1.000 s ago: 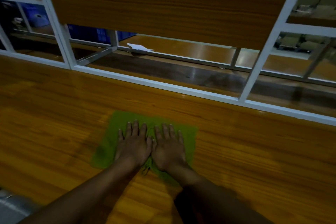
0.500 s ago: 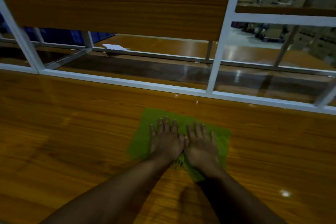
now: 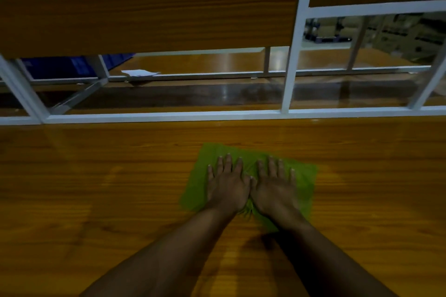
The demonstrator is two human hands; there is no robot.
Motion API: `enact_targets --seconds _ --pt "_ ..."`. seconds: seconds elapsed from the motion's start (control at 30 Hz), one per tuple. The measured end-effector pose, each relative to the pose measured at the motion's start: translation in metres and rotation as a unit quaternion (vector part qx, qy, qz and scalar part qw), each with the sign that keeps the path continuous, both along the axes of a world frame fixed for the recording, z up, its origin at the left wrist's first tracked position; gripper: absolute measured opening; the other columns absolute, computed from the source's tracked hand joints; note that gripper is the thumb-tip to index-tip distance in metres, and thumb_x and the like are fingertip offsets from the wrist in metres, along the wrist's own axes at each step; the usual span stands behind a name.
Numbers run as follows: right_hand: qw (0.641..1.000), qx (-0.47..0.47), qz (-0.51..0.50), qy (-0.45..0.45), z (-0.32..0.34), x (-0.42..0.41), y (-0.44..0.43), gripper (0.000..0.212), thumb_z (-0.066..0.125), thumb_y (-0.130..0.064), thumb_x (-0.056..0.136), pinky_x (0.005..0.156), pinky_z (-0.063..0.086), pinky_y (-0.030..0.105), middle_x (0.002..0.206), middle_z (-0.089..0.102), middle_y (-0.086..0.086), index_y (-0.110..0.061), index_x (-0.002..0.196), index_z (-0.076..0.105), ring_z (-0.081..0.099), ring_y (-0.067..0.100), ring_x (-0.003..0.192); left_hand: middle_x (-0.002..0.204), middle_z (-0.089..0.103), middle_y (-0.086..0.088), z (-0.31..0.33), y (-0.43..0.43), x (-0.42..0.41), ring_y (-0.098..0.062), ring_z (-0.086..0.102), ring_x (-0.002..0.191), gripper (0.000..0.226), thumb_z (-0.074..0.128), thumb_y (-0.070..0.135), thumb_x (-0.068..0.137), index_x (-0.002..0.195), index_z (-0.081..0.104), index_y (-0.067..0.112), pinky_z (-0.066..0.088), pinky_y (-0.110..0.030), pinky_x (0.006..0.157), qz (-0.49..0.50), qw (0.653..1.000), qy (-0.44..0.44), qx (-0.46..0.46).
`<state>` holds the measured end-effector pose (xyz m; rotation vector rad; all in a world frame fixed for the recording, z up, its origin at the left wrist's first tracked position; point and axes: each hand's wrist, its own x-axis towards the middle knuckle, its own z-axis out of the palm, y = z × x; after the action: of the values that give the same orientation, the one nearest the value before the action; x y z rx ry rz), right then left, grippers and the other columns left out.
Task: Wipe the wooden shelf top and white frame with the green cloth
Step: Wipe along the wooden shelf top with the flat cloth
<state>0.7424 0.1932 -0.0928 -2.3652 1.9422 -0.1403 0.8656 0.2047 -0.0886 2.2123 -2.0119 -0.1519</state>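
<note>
The green cloth (image 3: 251, 183) is pressed flat on the wooden shelf top (image 3: 96, 188), lower centre of frame, by the left hand (image 3: 228, 188) and right hand (image 3: 275, 188), fingers straight, below the white frame (image 3: 169, 117).

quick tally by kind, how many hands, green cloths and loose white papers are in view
hands: 2, left hand and right hand, both pressed flat on the cloth
green cloth: 1
white paper: 1, on the shelf behind the frame
total: 4
</note>
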Motion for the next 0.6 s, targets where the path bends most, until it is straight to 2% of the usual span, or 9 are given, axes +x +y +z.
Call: enact_targets --seconds 0.17,0.3,0.53,0.6 --pt "0.999 0.035 0.019 -0.016 0.002 0.074 0.028 0.065 0.010 -0.053 0.101 0.118 -0.007 0.055 0.165 -0.008 0.007 -0.022 0.158 0.000 -0.011 0.029 0.151 0.164 -0.005 -0.002 0.000 0.030 0.072 -0.022 -0.008 0.150 0.061 0.014 0.054 0.101 0.156 0.007 0.031 -0.003 -0.050 0.120 0.021 1.000 0.010 0.007" --pt "0.998 0.038 0.040 -0.010 0.003 0.116 0.051 0.065 0.011 -0.052 0.101 0.119 -0.007 0.055 0.165 -0.009 0.006 -0.023 0.158 0.000 -0.012 0.028 0.151 0.164 -0.008 -0.002 0.002 0.059 0.114 -0.022 -0.010 0.150 0.060 0.013 0.053 0.102 0.157 0.004 0.030 -0.004 -0.049 0.120 0.038 0.999 0.009 0.022" --pt "0.996 0.032 0.083 -0.018 0.001 0.118 0.090 0.065 0.010 -0.055 0.101 0.120 -0.008 0.051 0.164 -0.012 0.005 -0.025 0.158 -0.002 -0.014 0.025 0.151 0.164 -0.008 -0.005 0.000 0.105 0.126 -0.023 -0.011 0.150 0.061 0.014 0.050 0.102 0.157 0.002 0.026 -0.004 -0.051 0.119 0.048 0.998 0.016 0.022" --pt "0.996 0.028 0.085 -0.018 0.001 0.115 0.102 0.068 0.001 -0.056 0.098 0.120 -0.008 0.051 0.165 -0.011 0.005 -0.025 0.158 -0.001 -0.013 0.025 0.151 0.164 -0.008 -0.005 -0.002 0.116 0.122 -0.024 -0.010 0.150 0.062 0.016 0.050 0.101 0.157 0.003 0.026 -0.004 -0.051 0.120 0.055 0.998 0.009 0.022"
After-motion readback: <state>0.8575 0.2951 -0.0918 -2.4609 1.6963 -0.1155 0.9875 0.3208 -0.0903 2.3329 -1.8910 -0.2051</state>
